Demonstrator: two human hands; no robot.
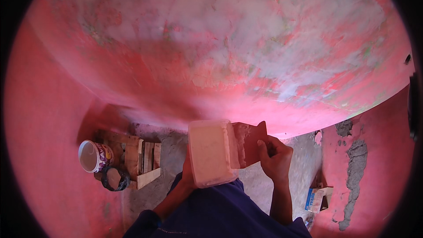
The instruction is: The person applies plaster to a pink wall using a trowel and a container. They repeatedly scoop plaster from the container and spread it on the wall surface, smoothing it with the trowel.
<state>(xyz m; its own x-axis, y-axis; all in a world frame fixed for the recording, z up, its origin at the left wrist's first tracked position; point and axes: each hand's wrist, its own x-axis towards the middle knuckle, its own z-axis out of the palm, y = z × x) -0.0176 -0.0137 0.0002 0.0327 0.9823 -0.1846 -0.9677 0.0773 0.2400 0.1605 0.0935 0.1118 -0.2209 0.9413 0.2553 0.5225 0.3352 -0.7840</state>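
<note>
The left hand [188, 172] is curled around the left side of a translucent rectangular plastic tub [213, 153] of pale paste, its fingers largely hidden behind it. The right hand [276, 156] is closed on the outer edge of a wide flat scraper [250, 145], thumb on the near face, with the blade at the tub's right rim. The tub is in front of the person's torso, below a patchy pink wall [211, 61]. To the left, a white bucket [89, 156] stands by a wooden crate [149, 178].
</note>
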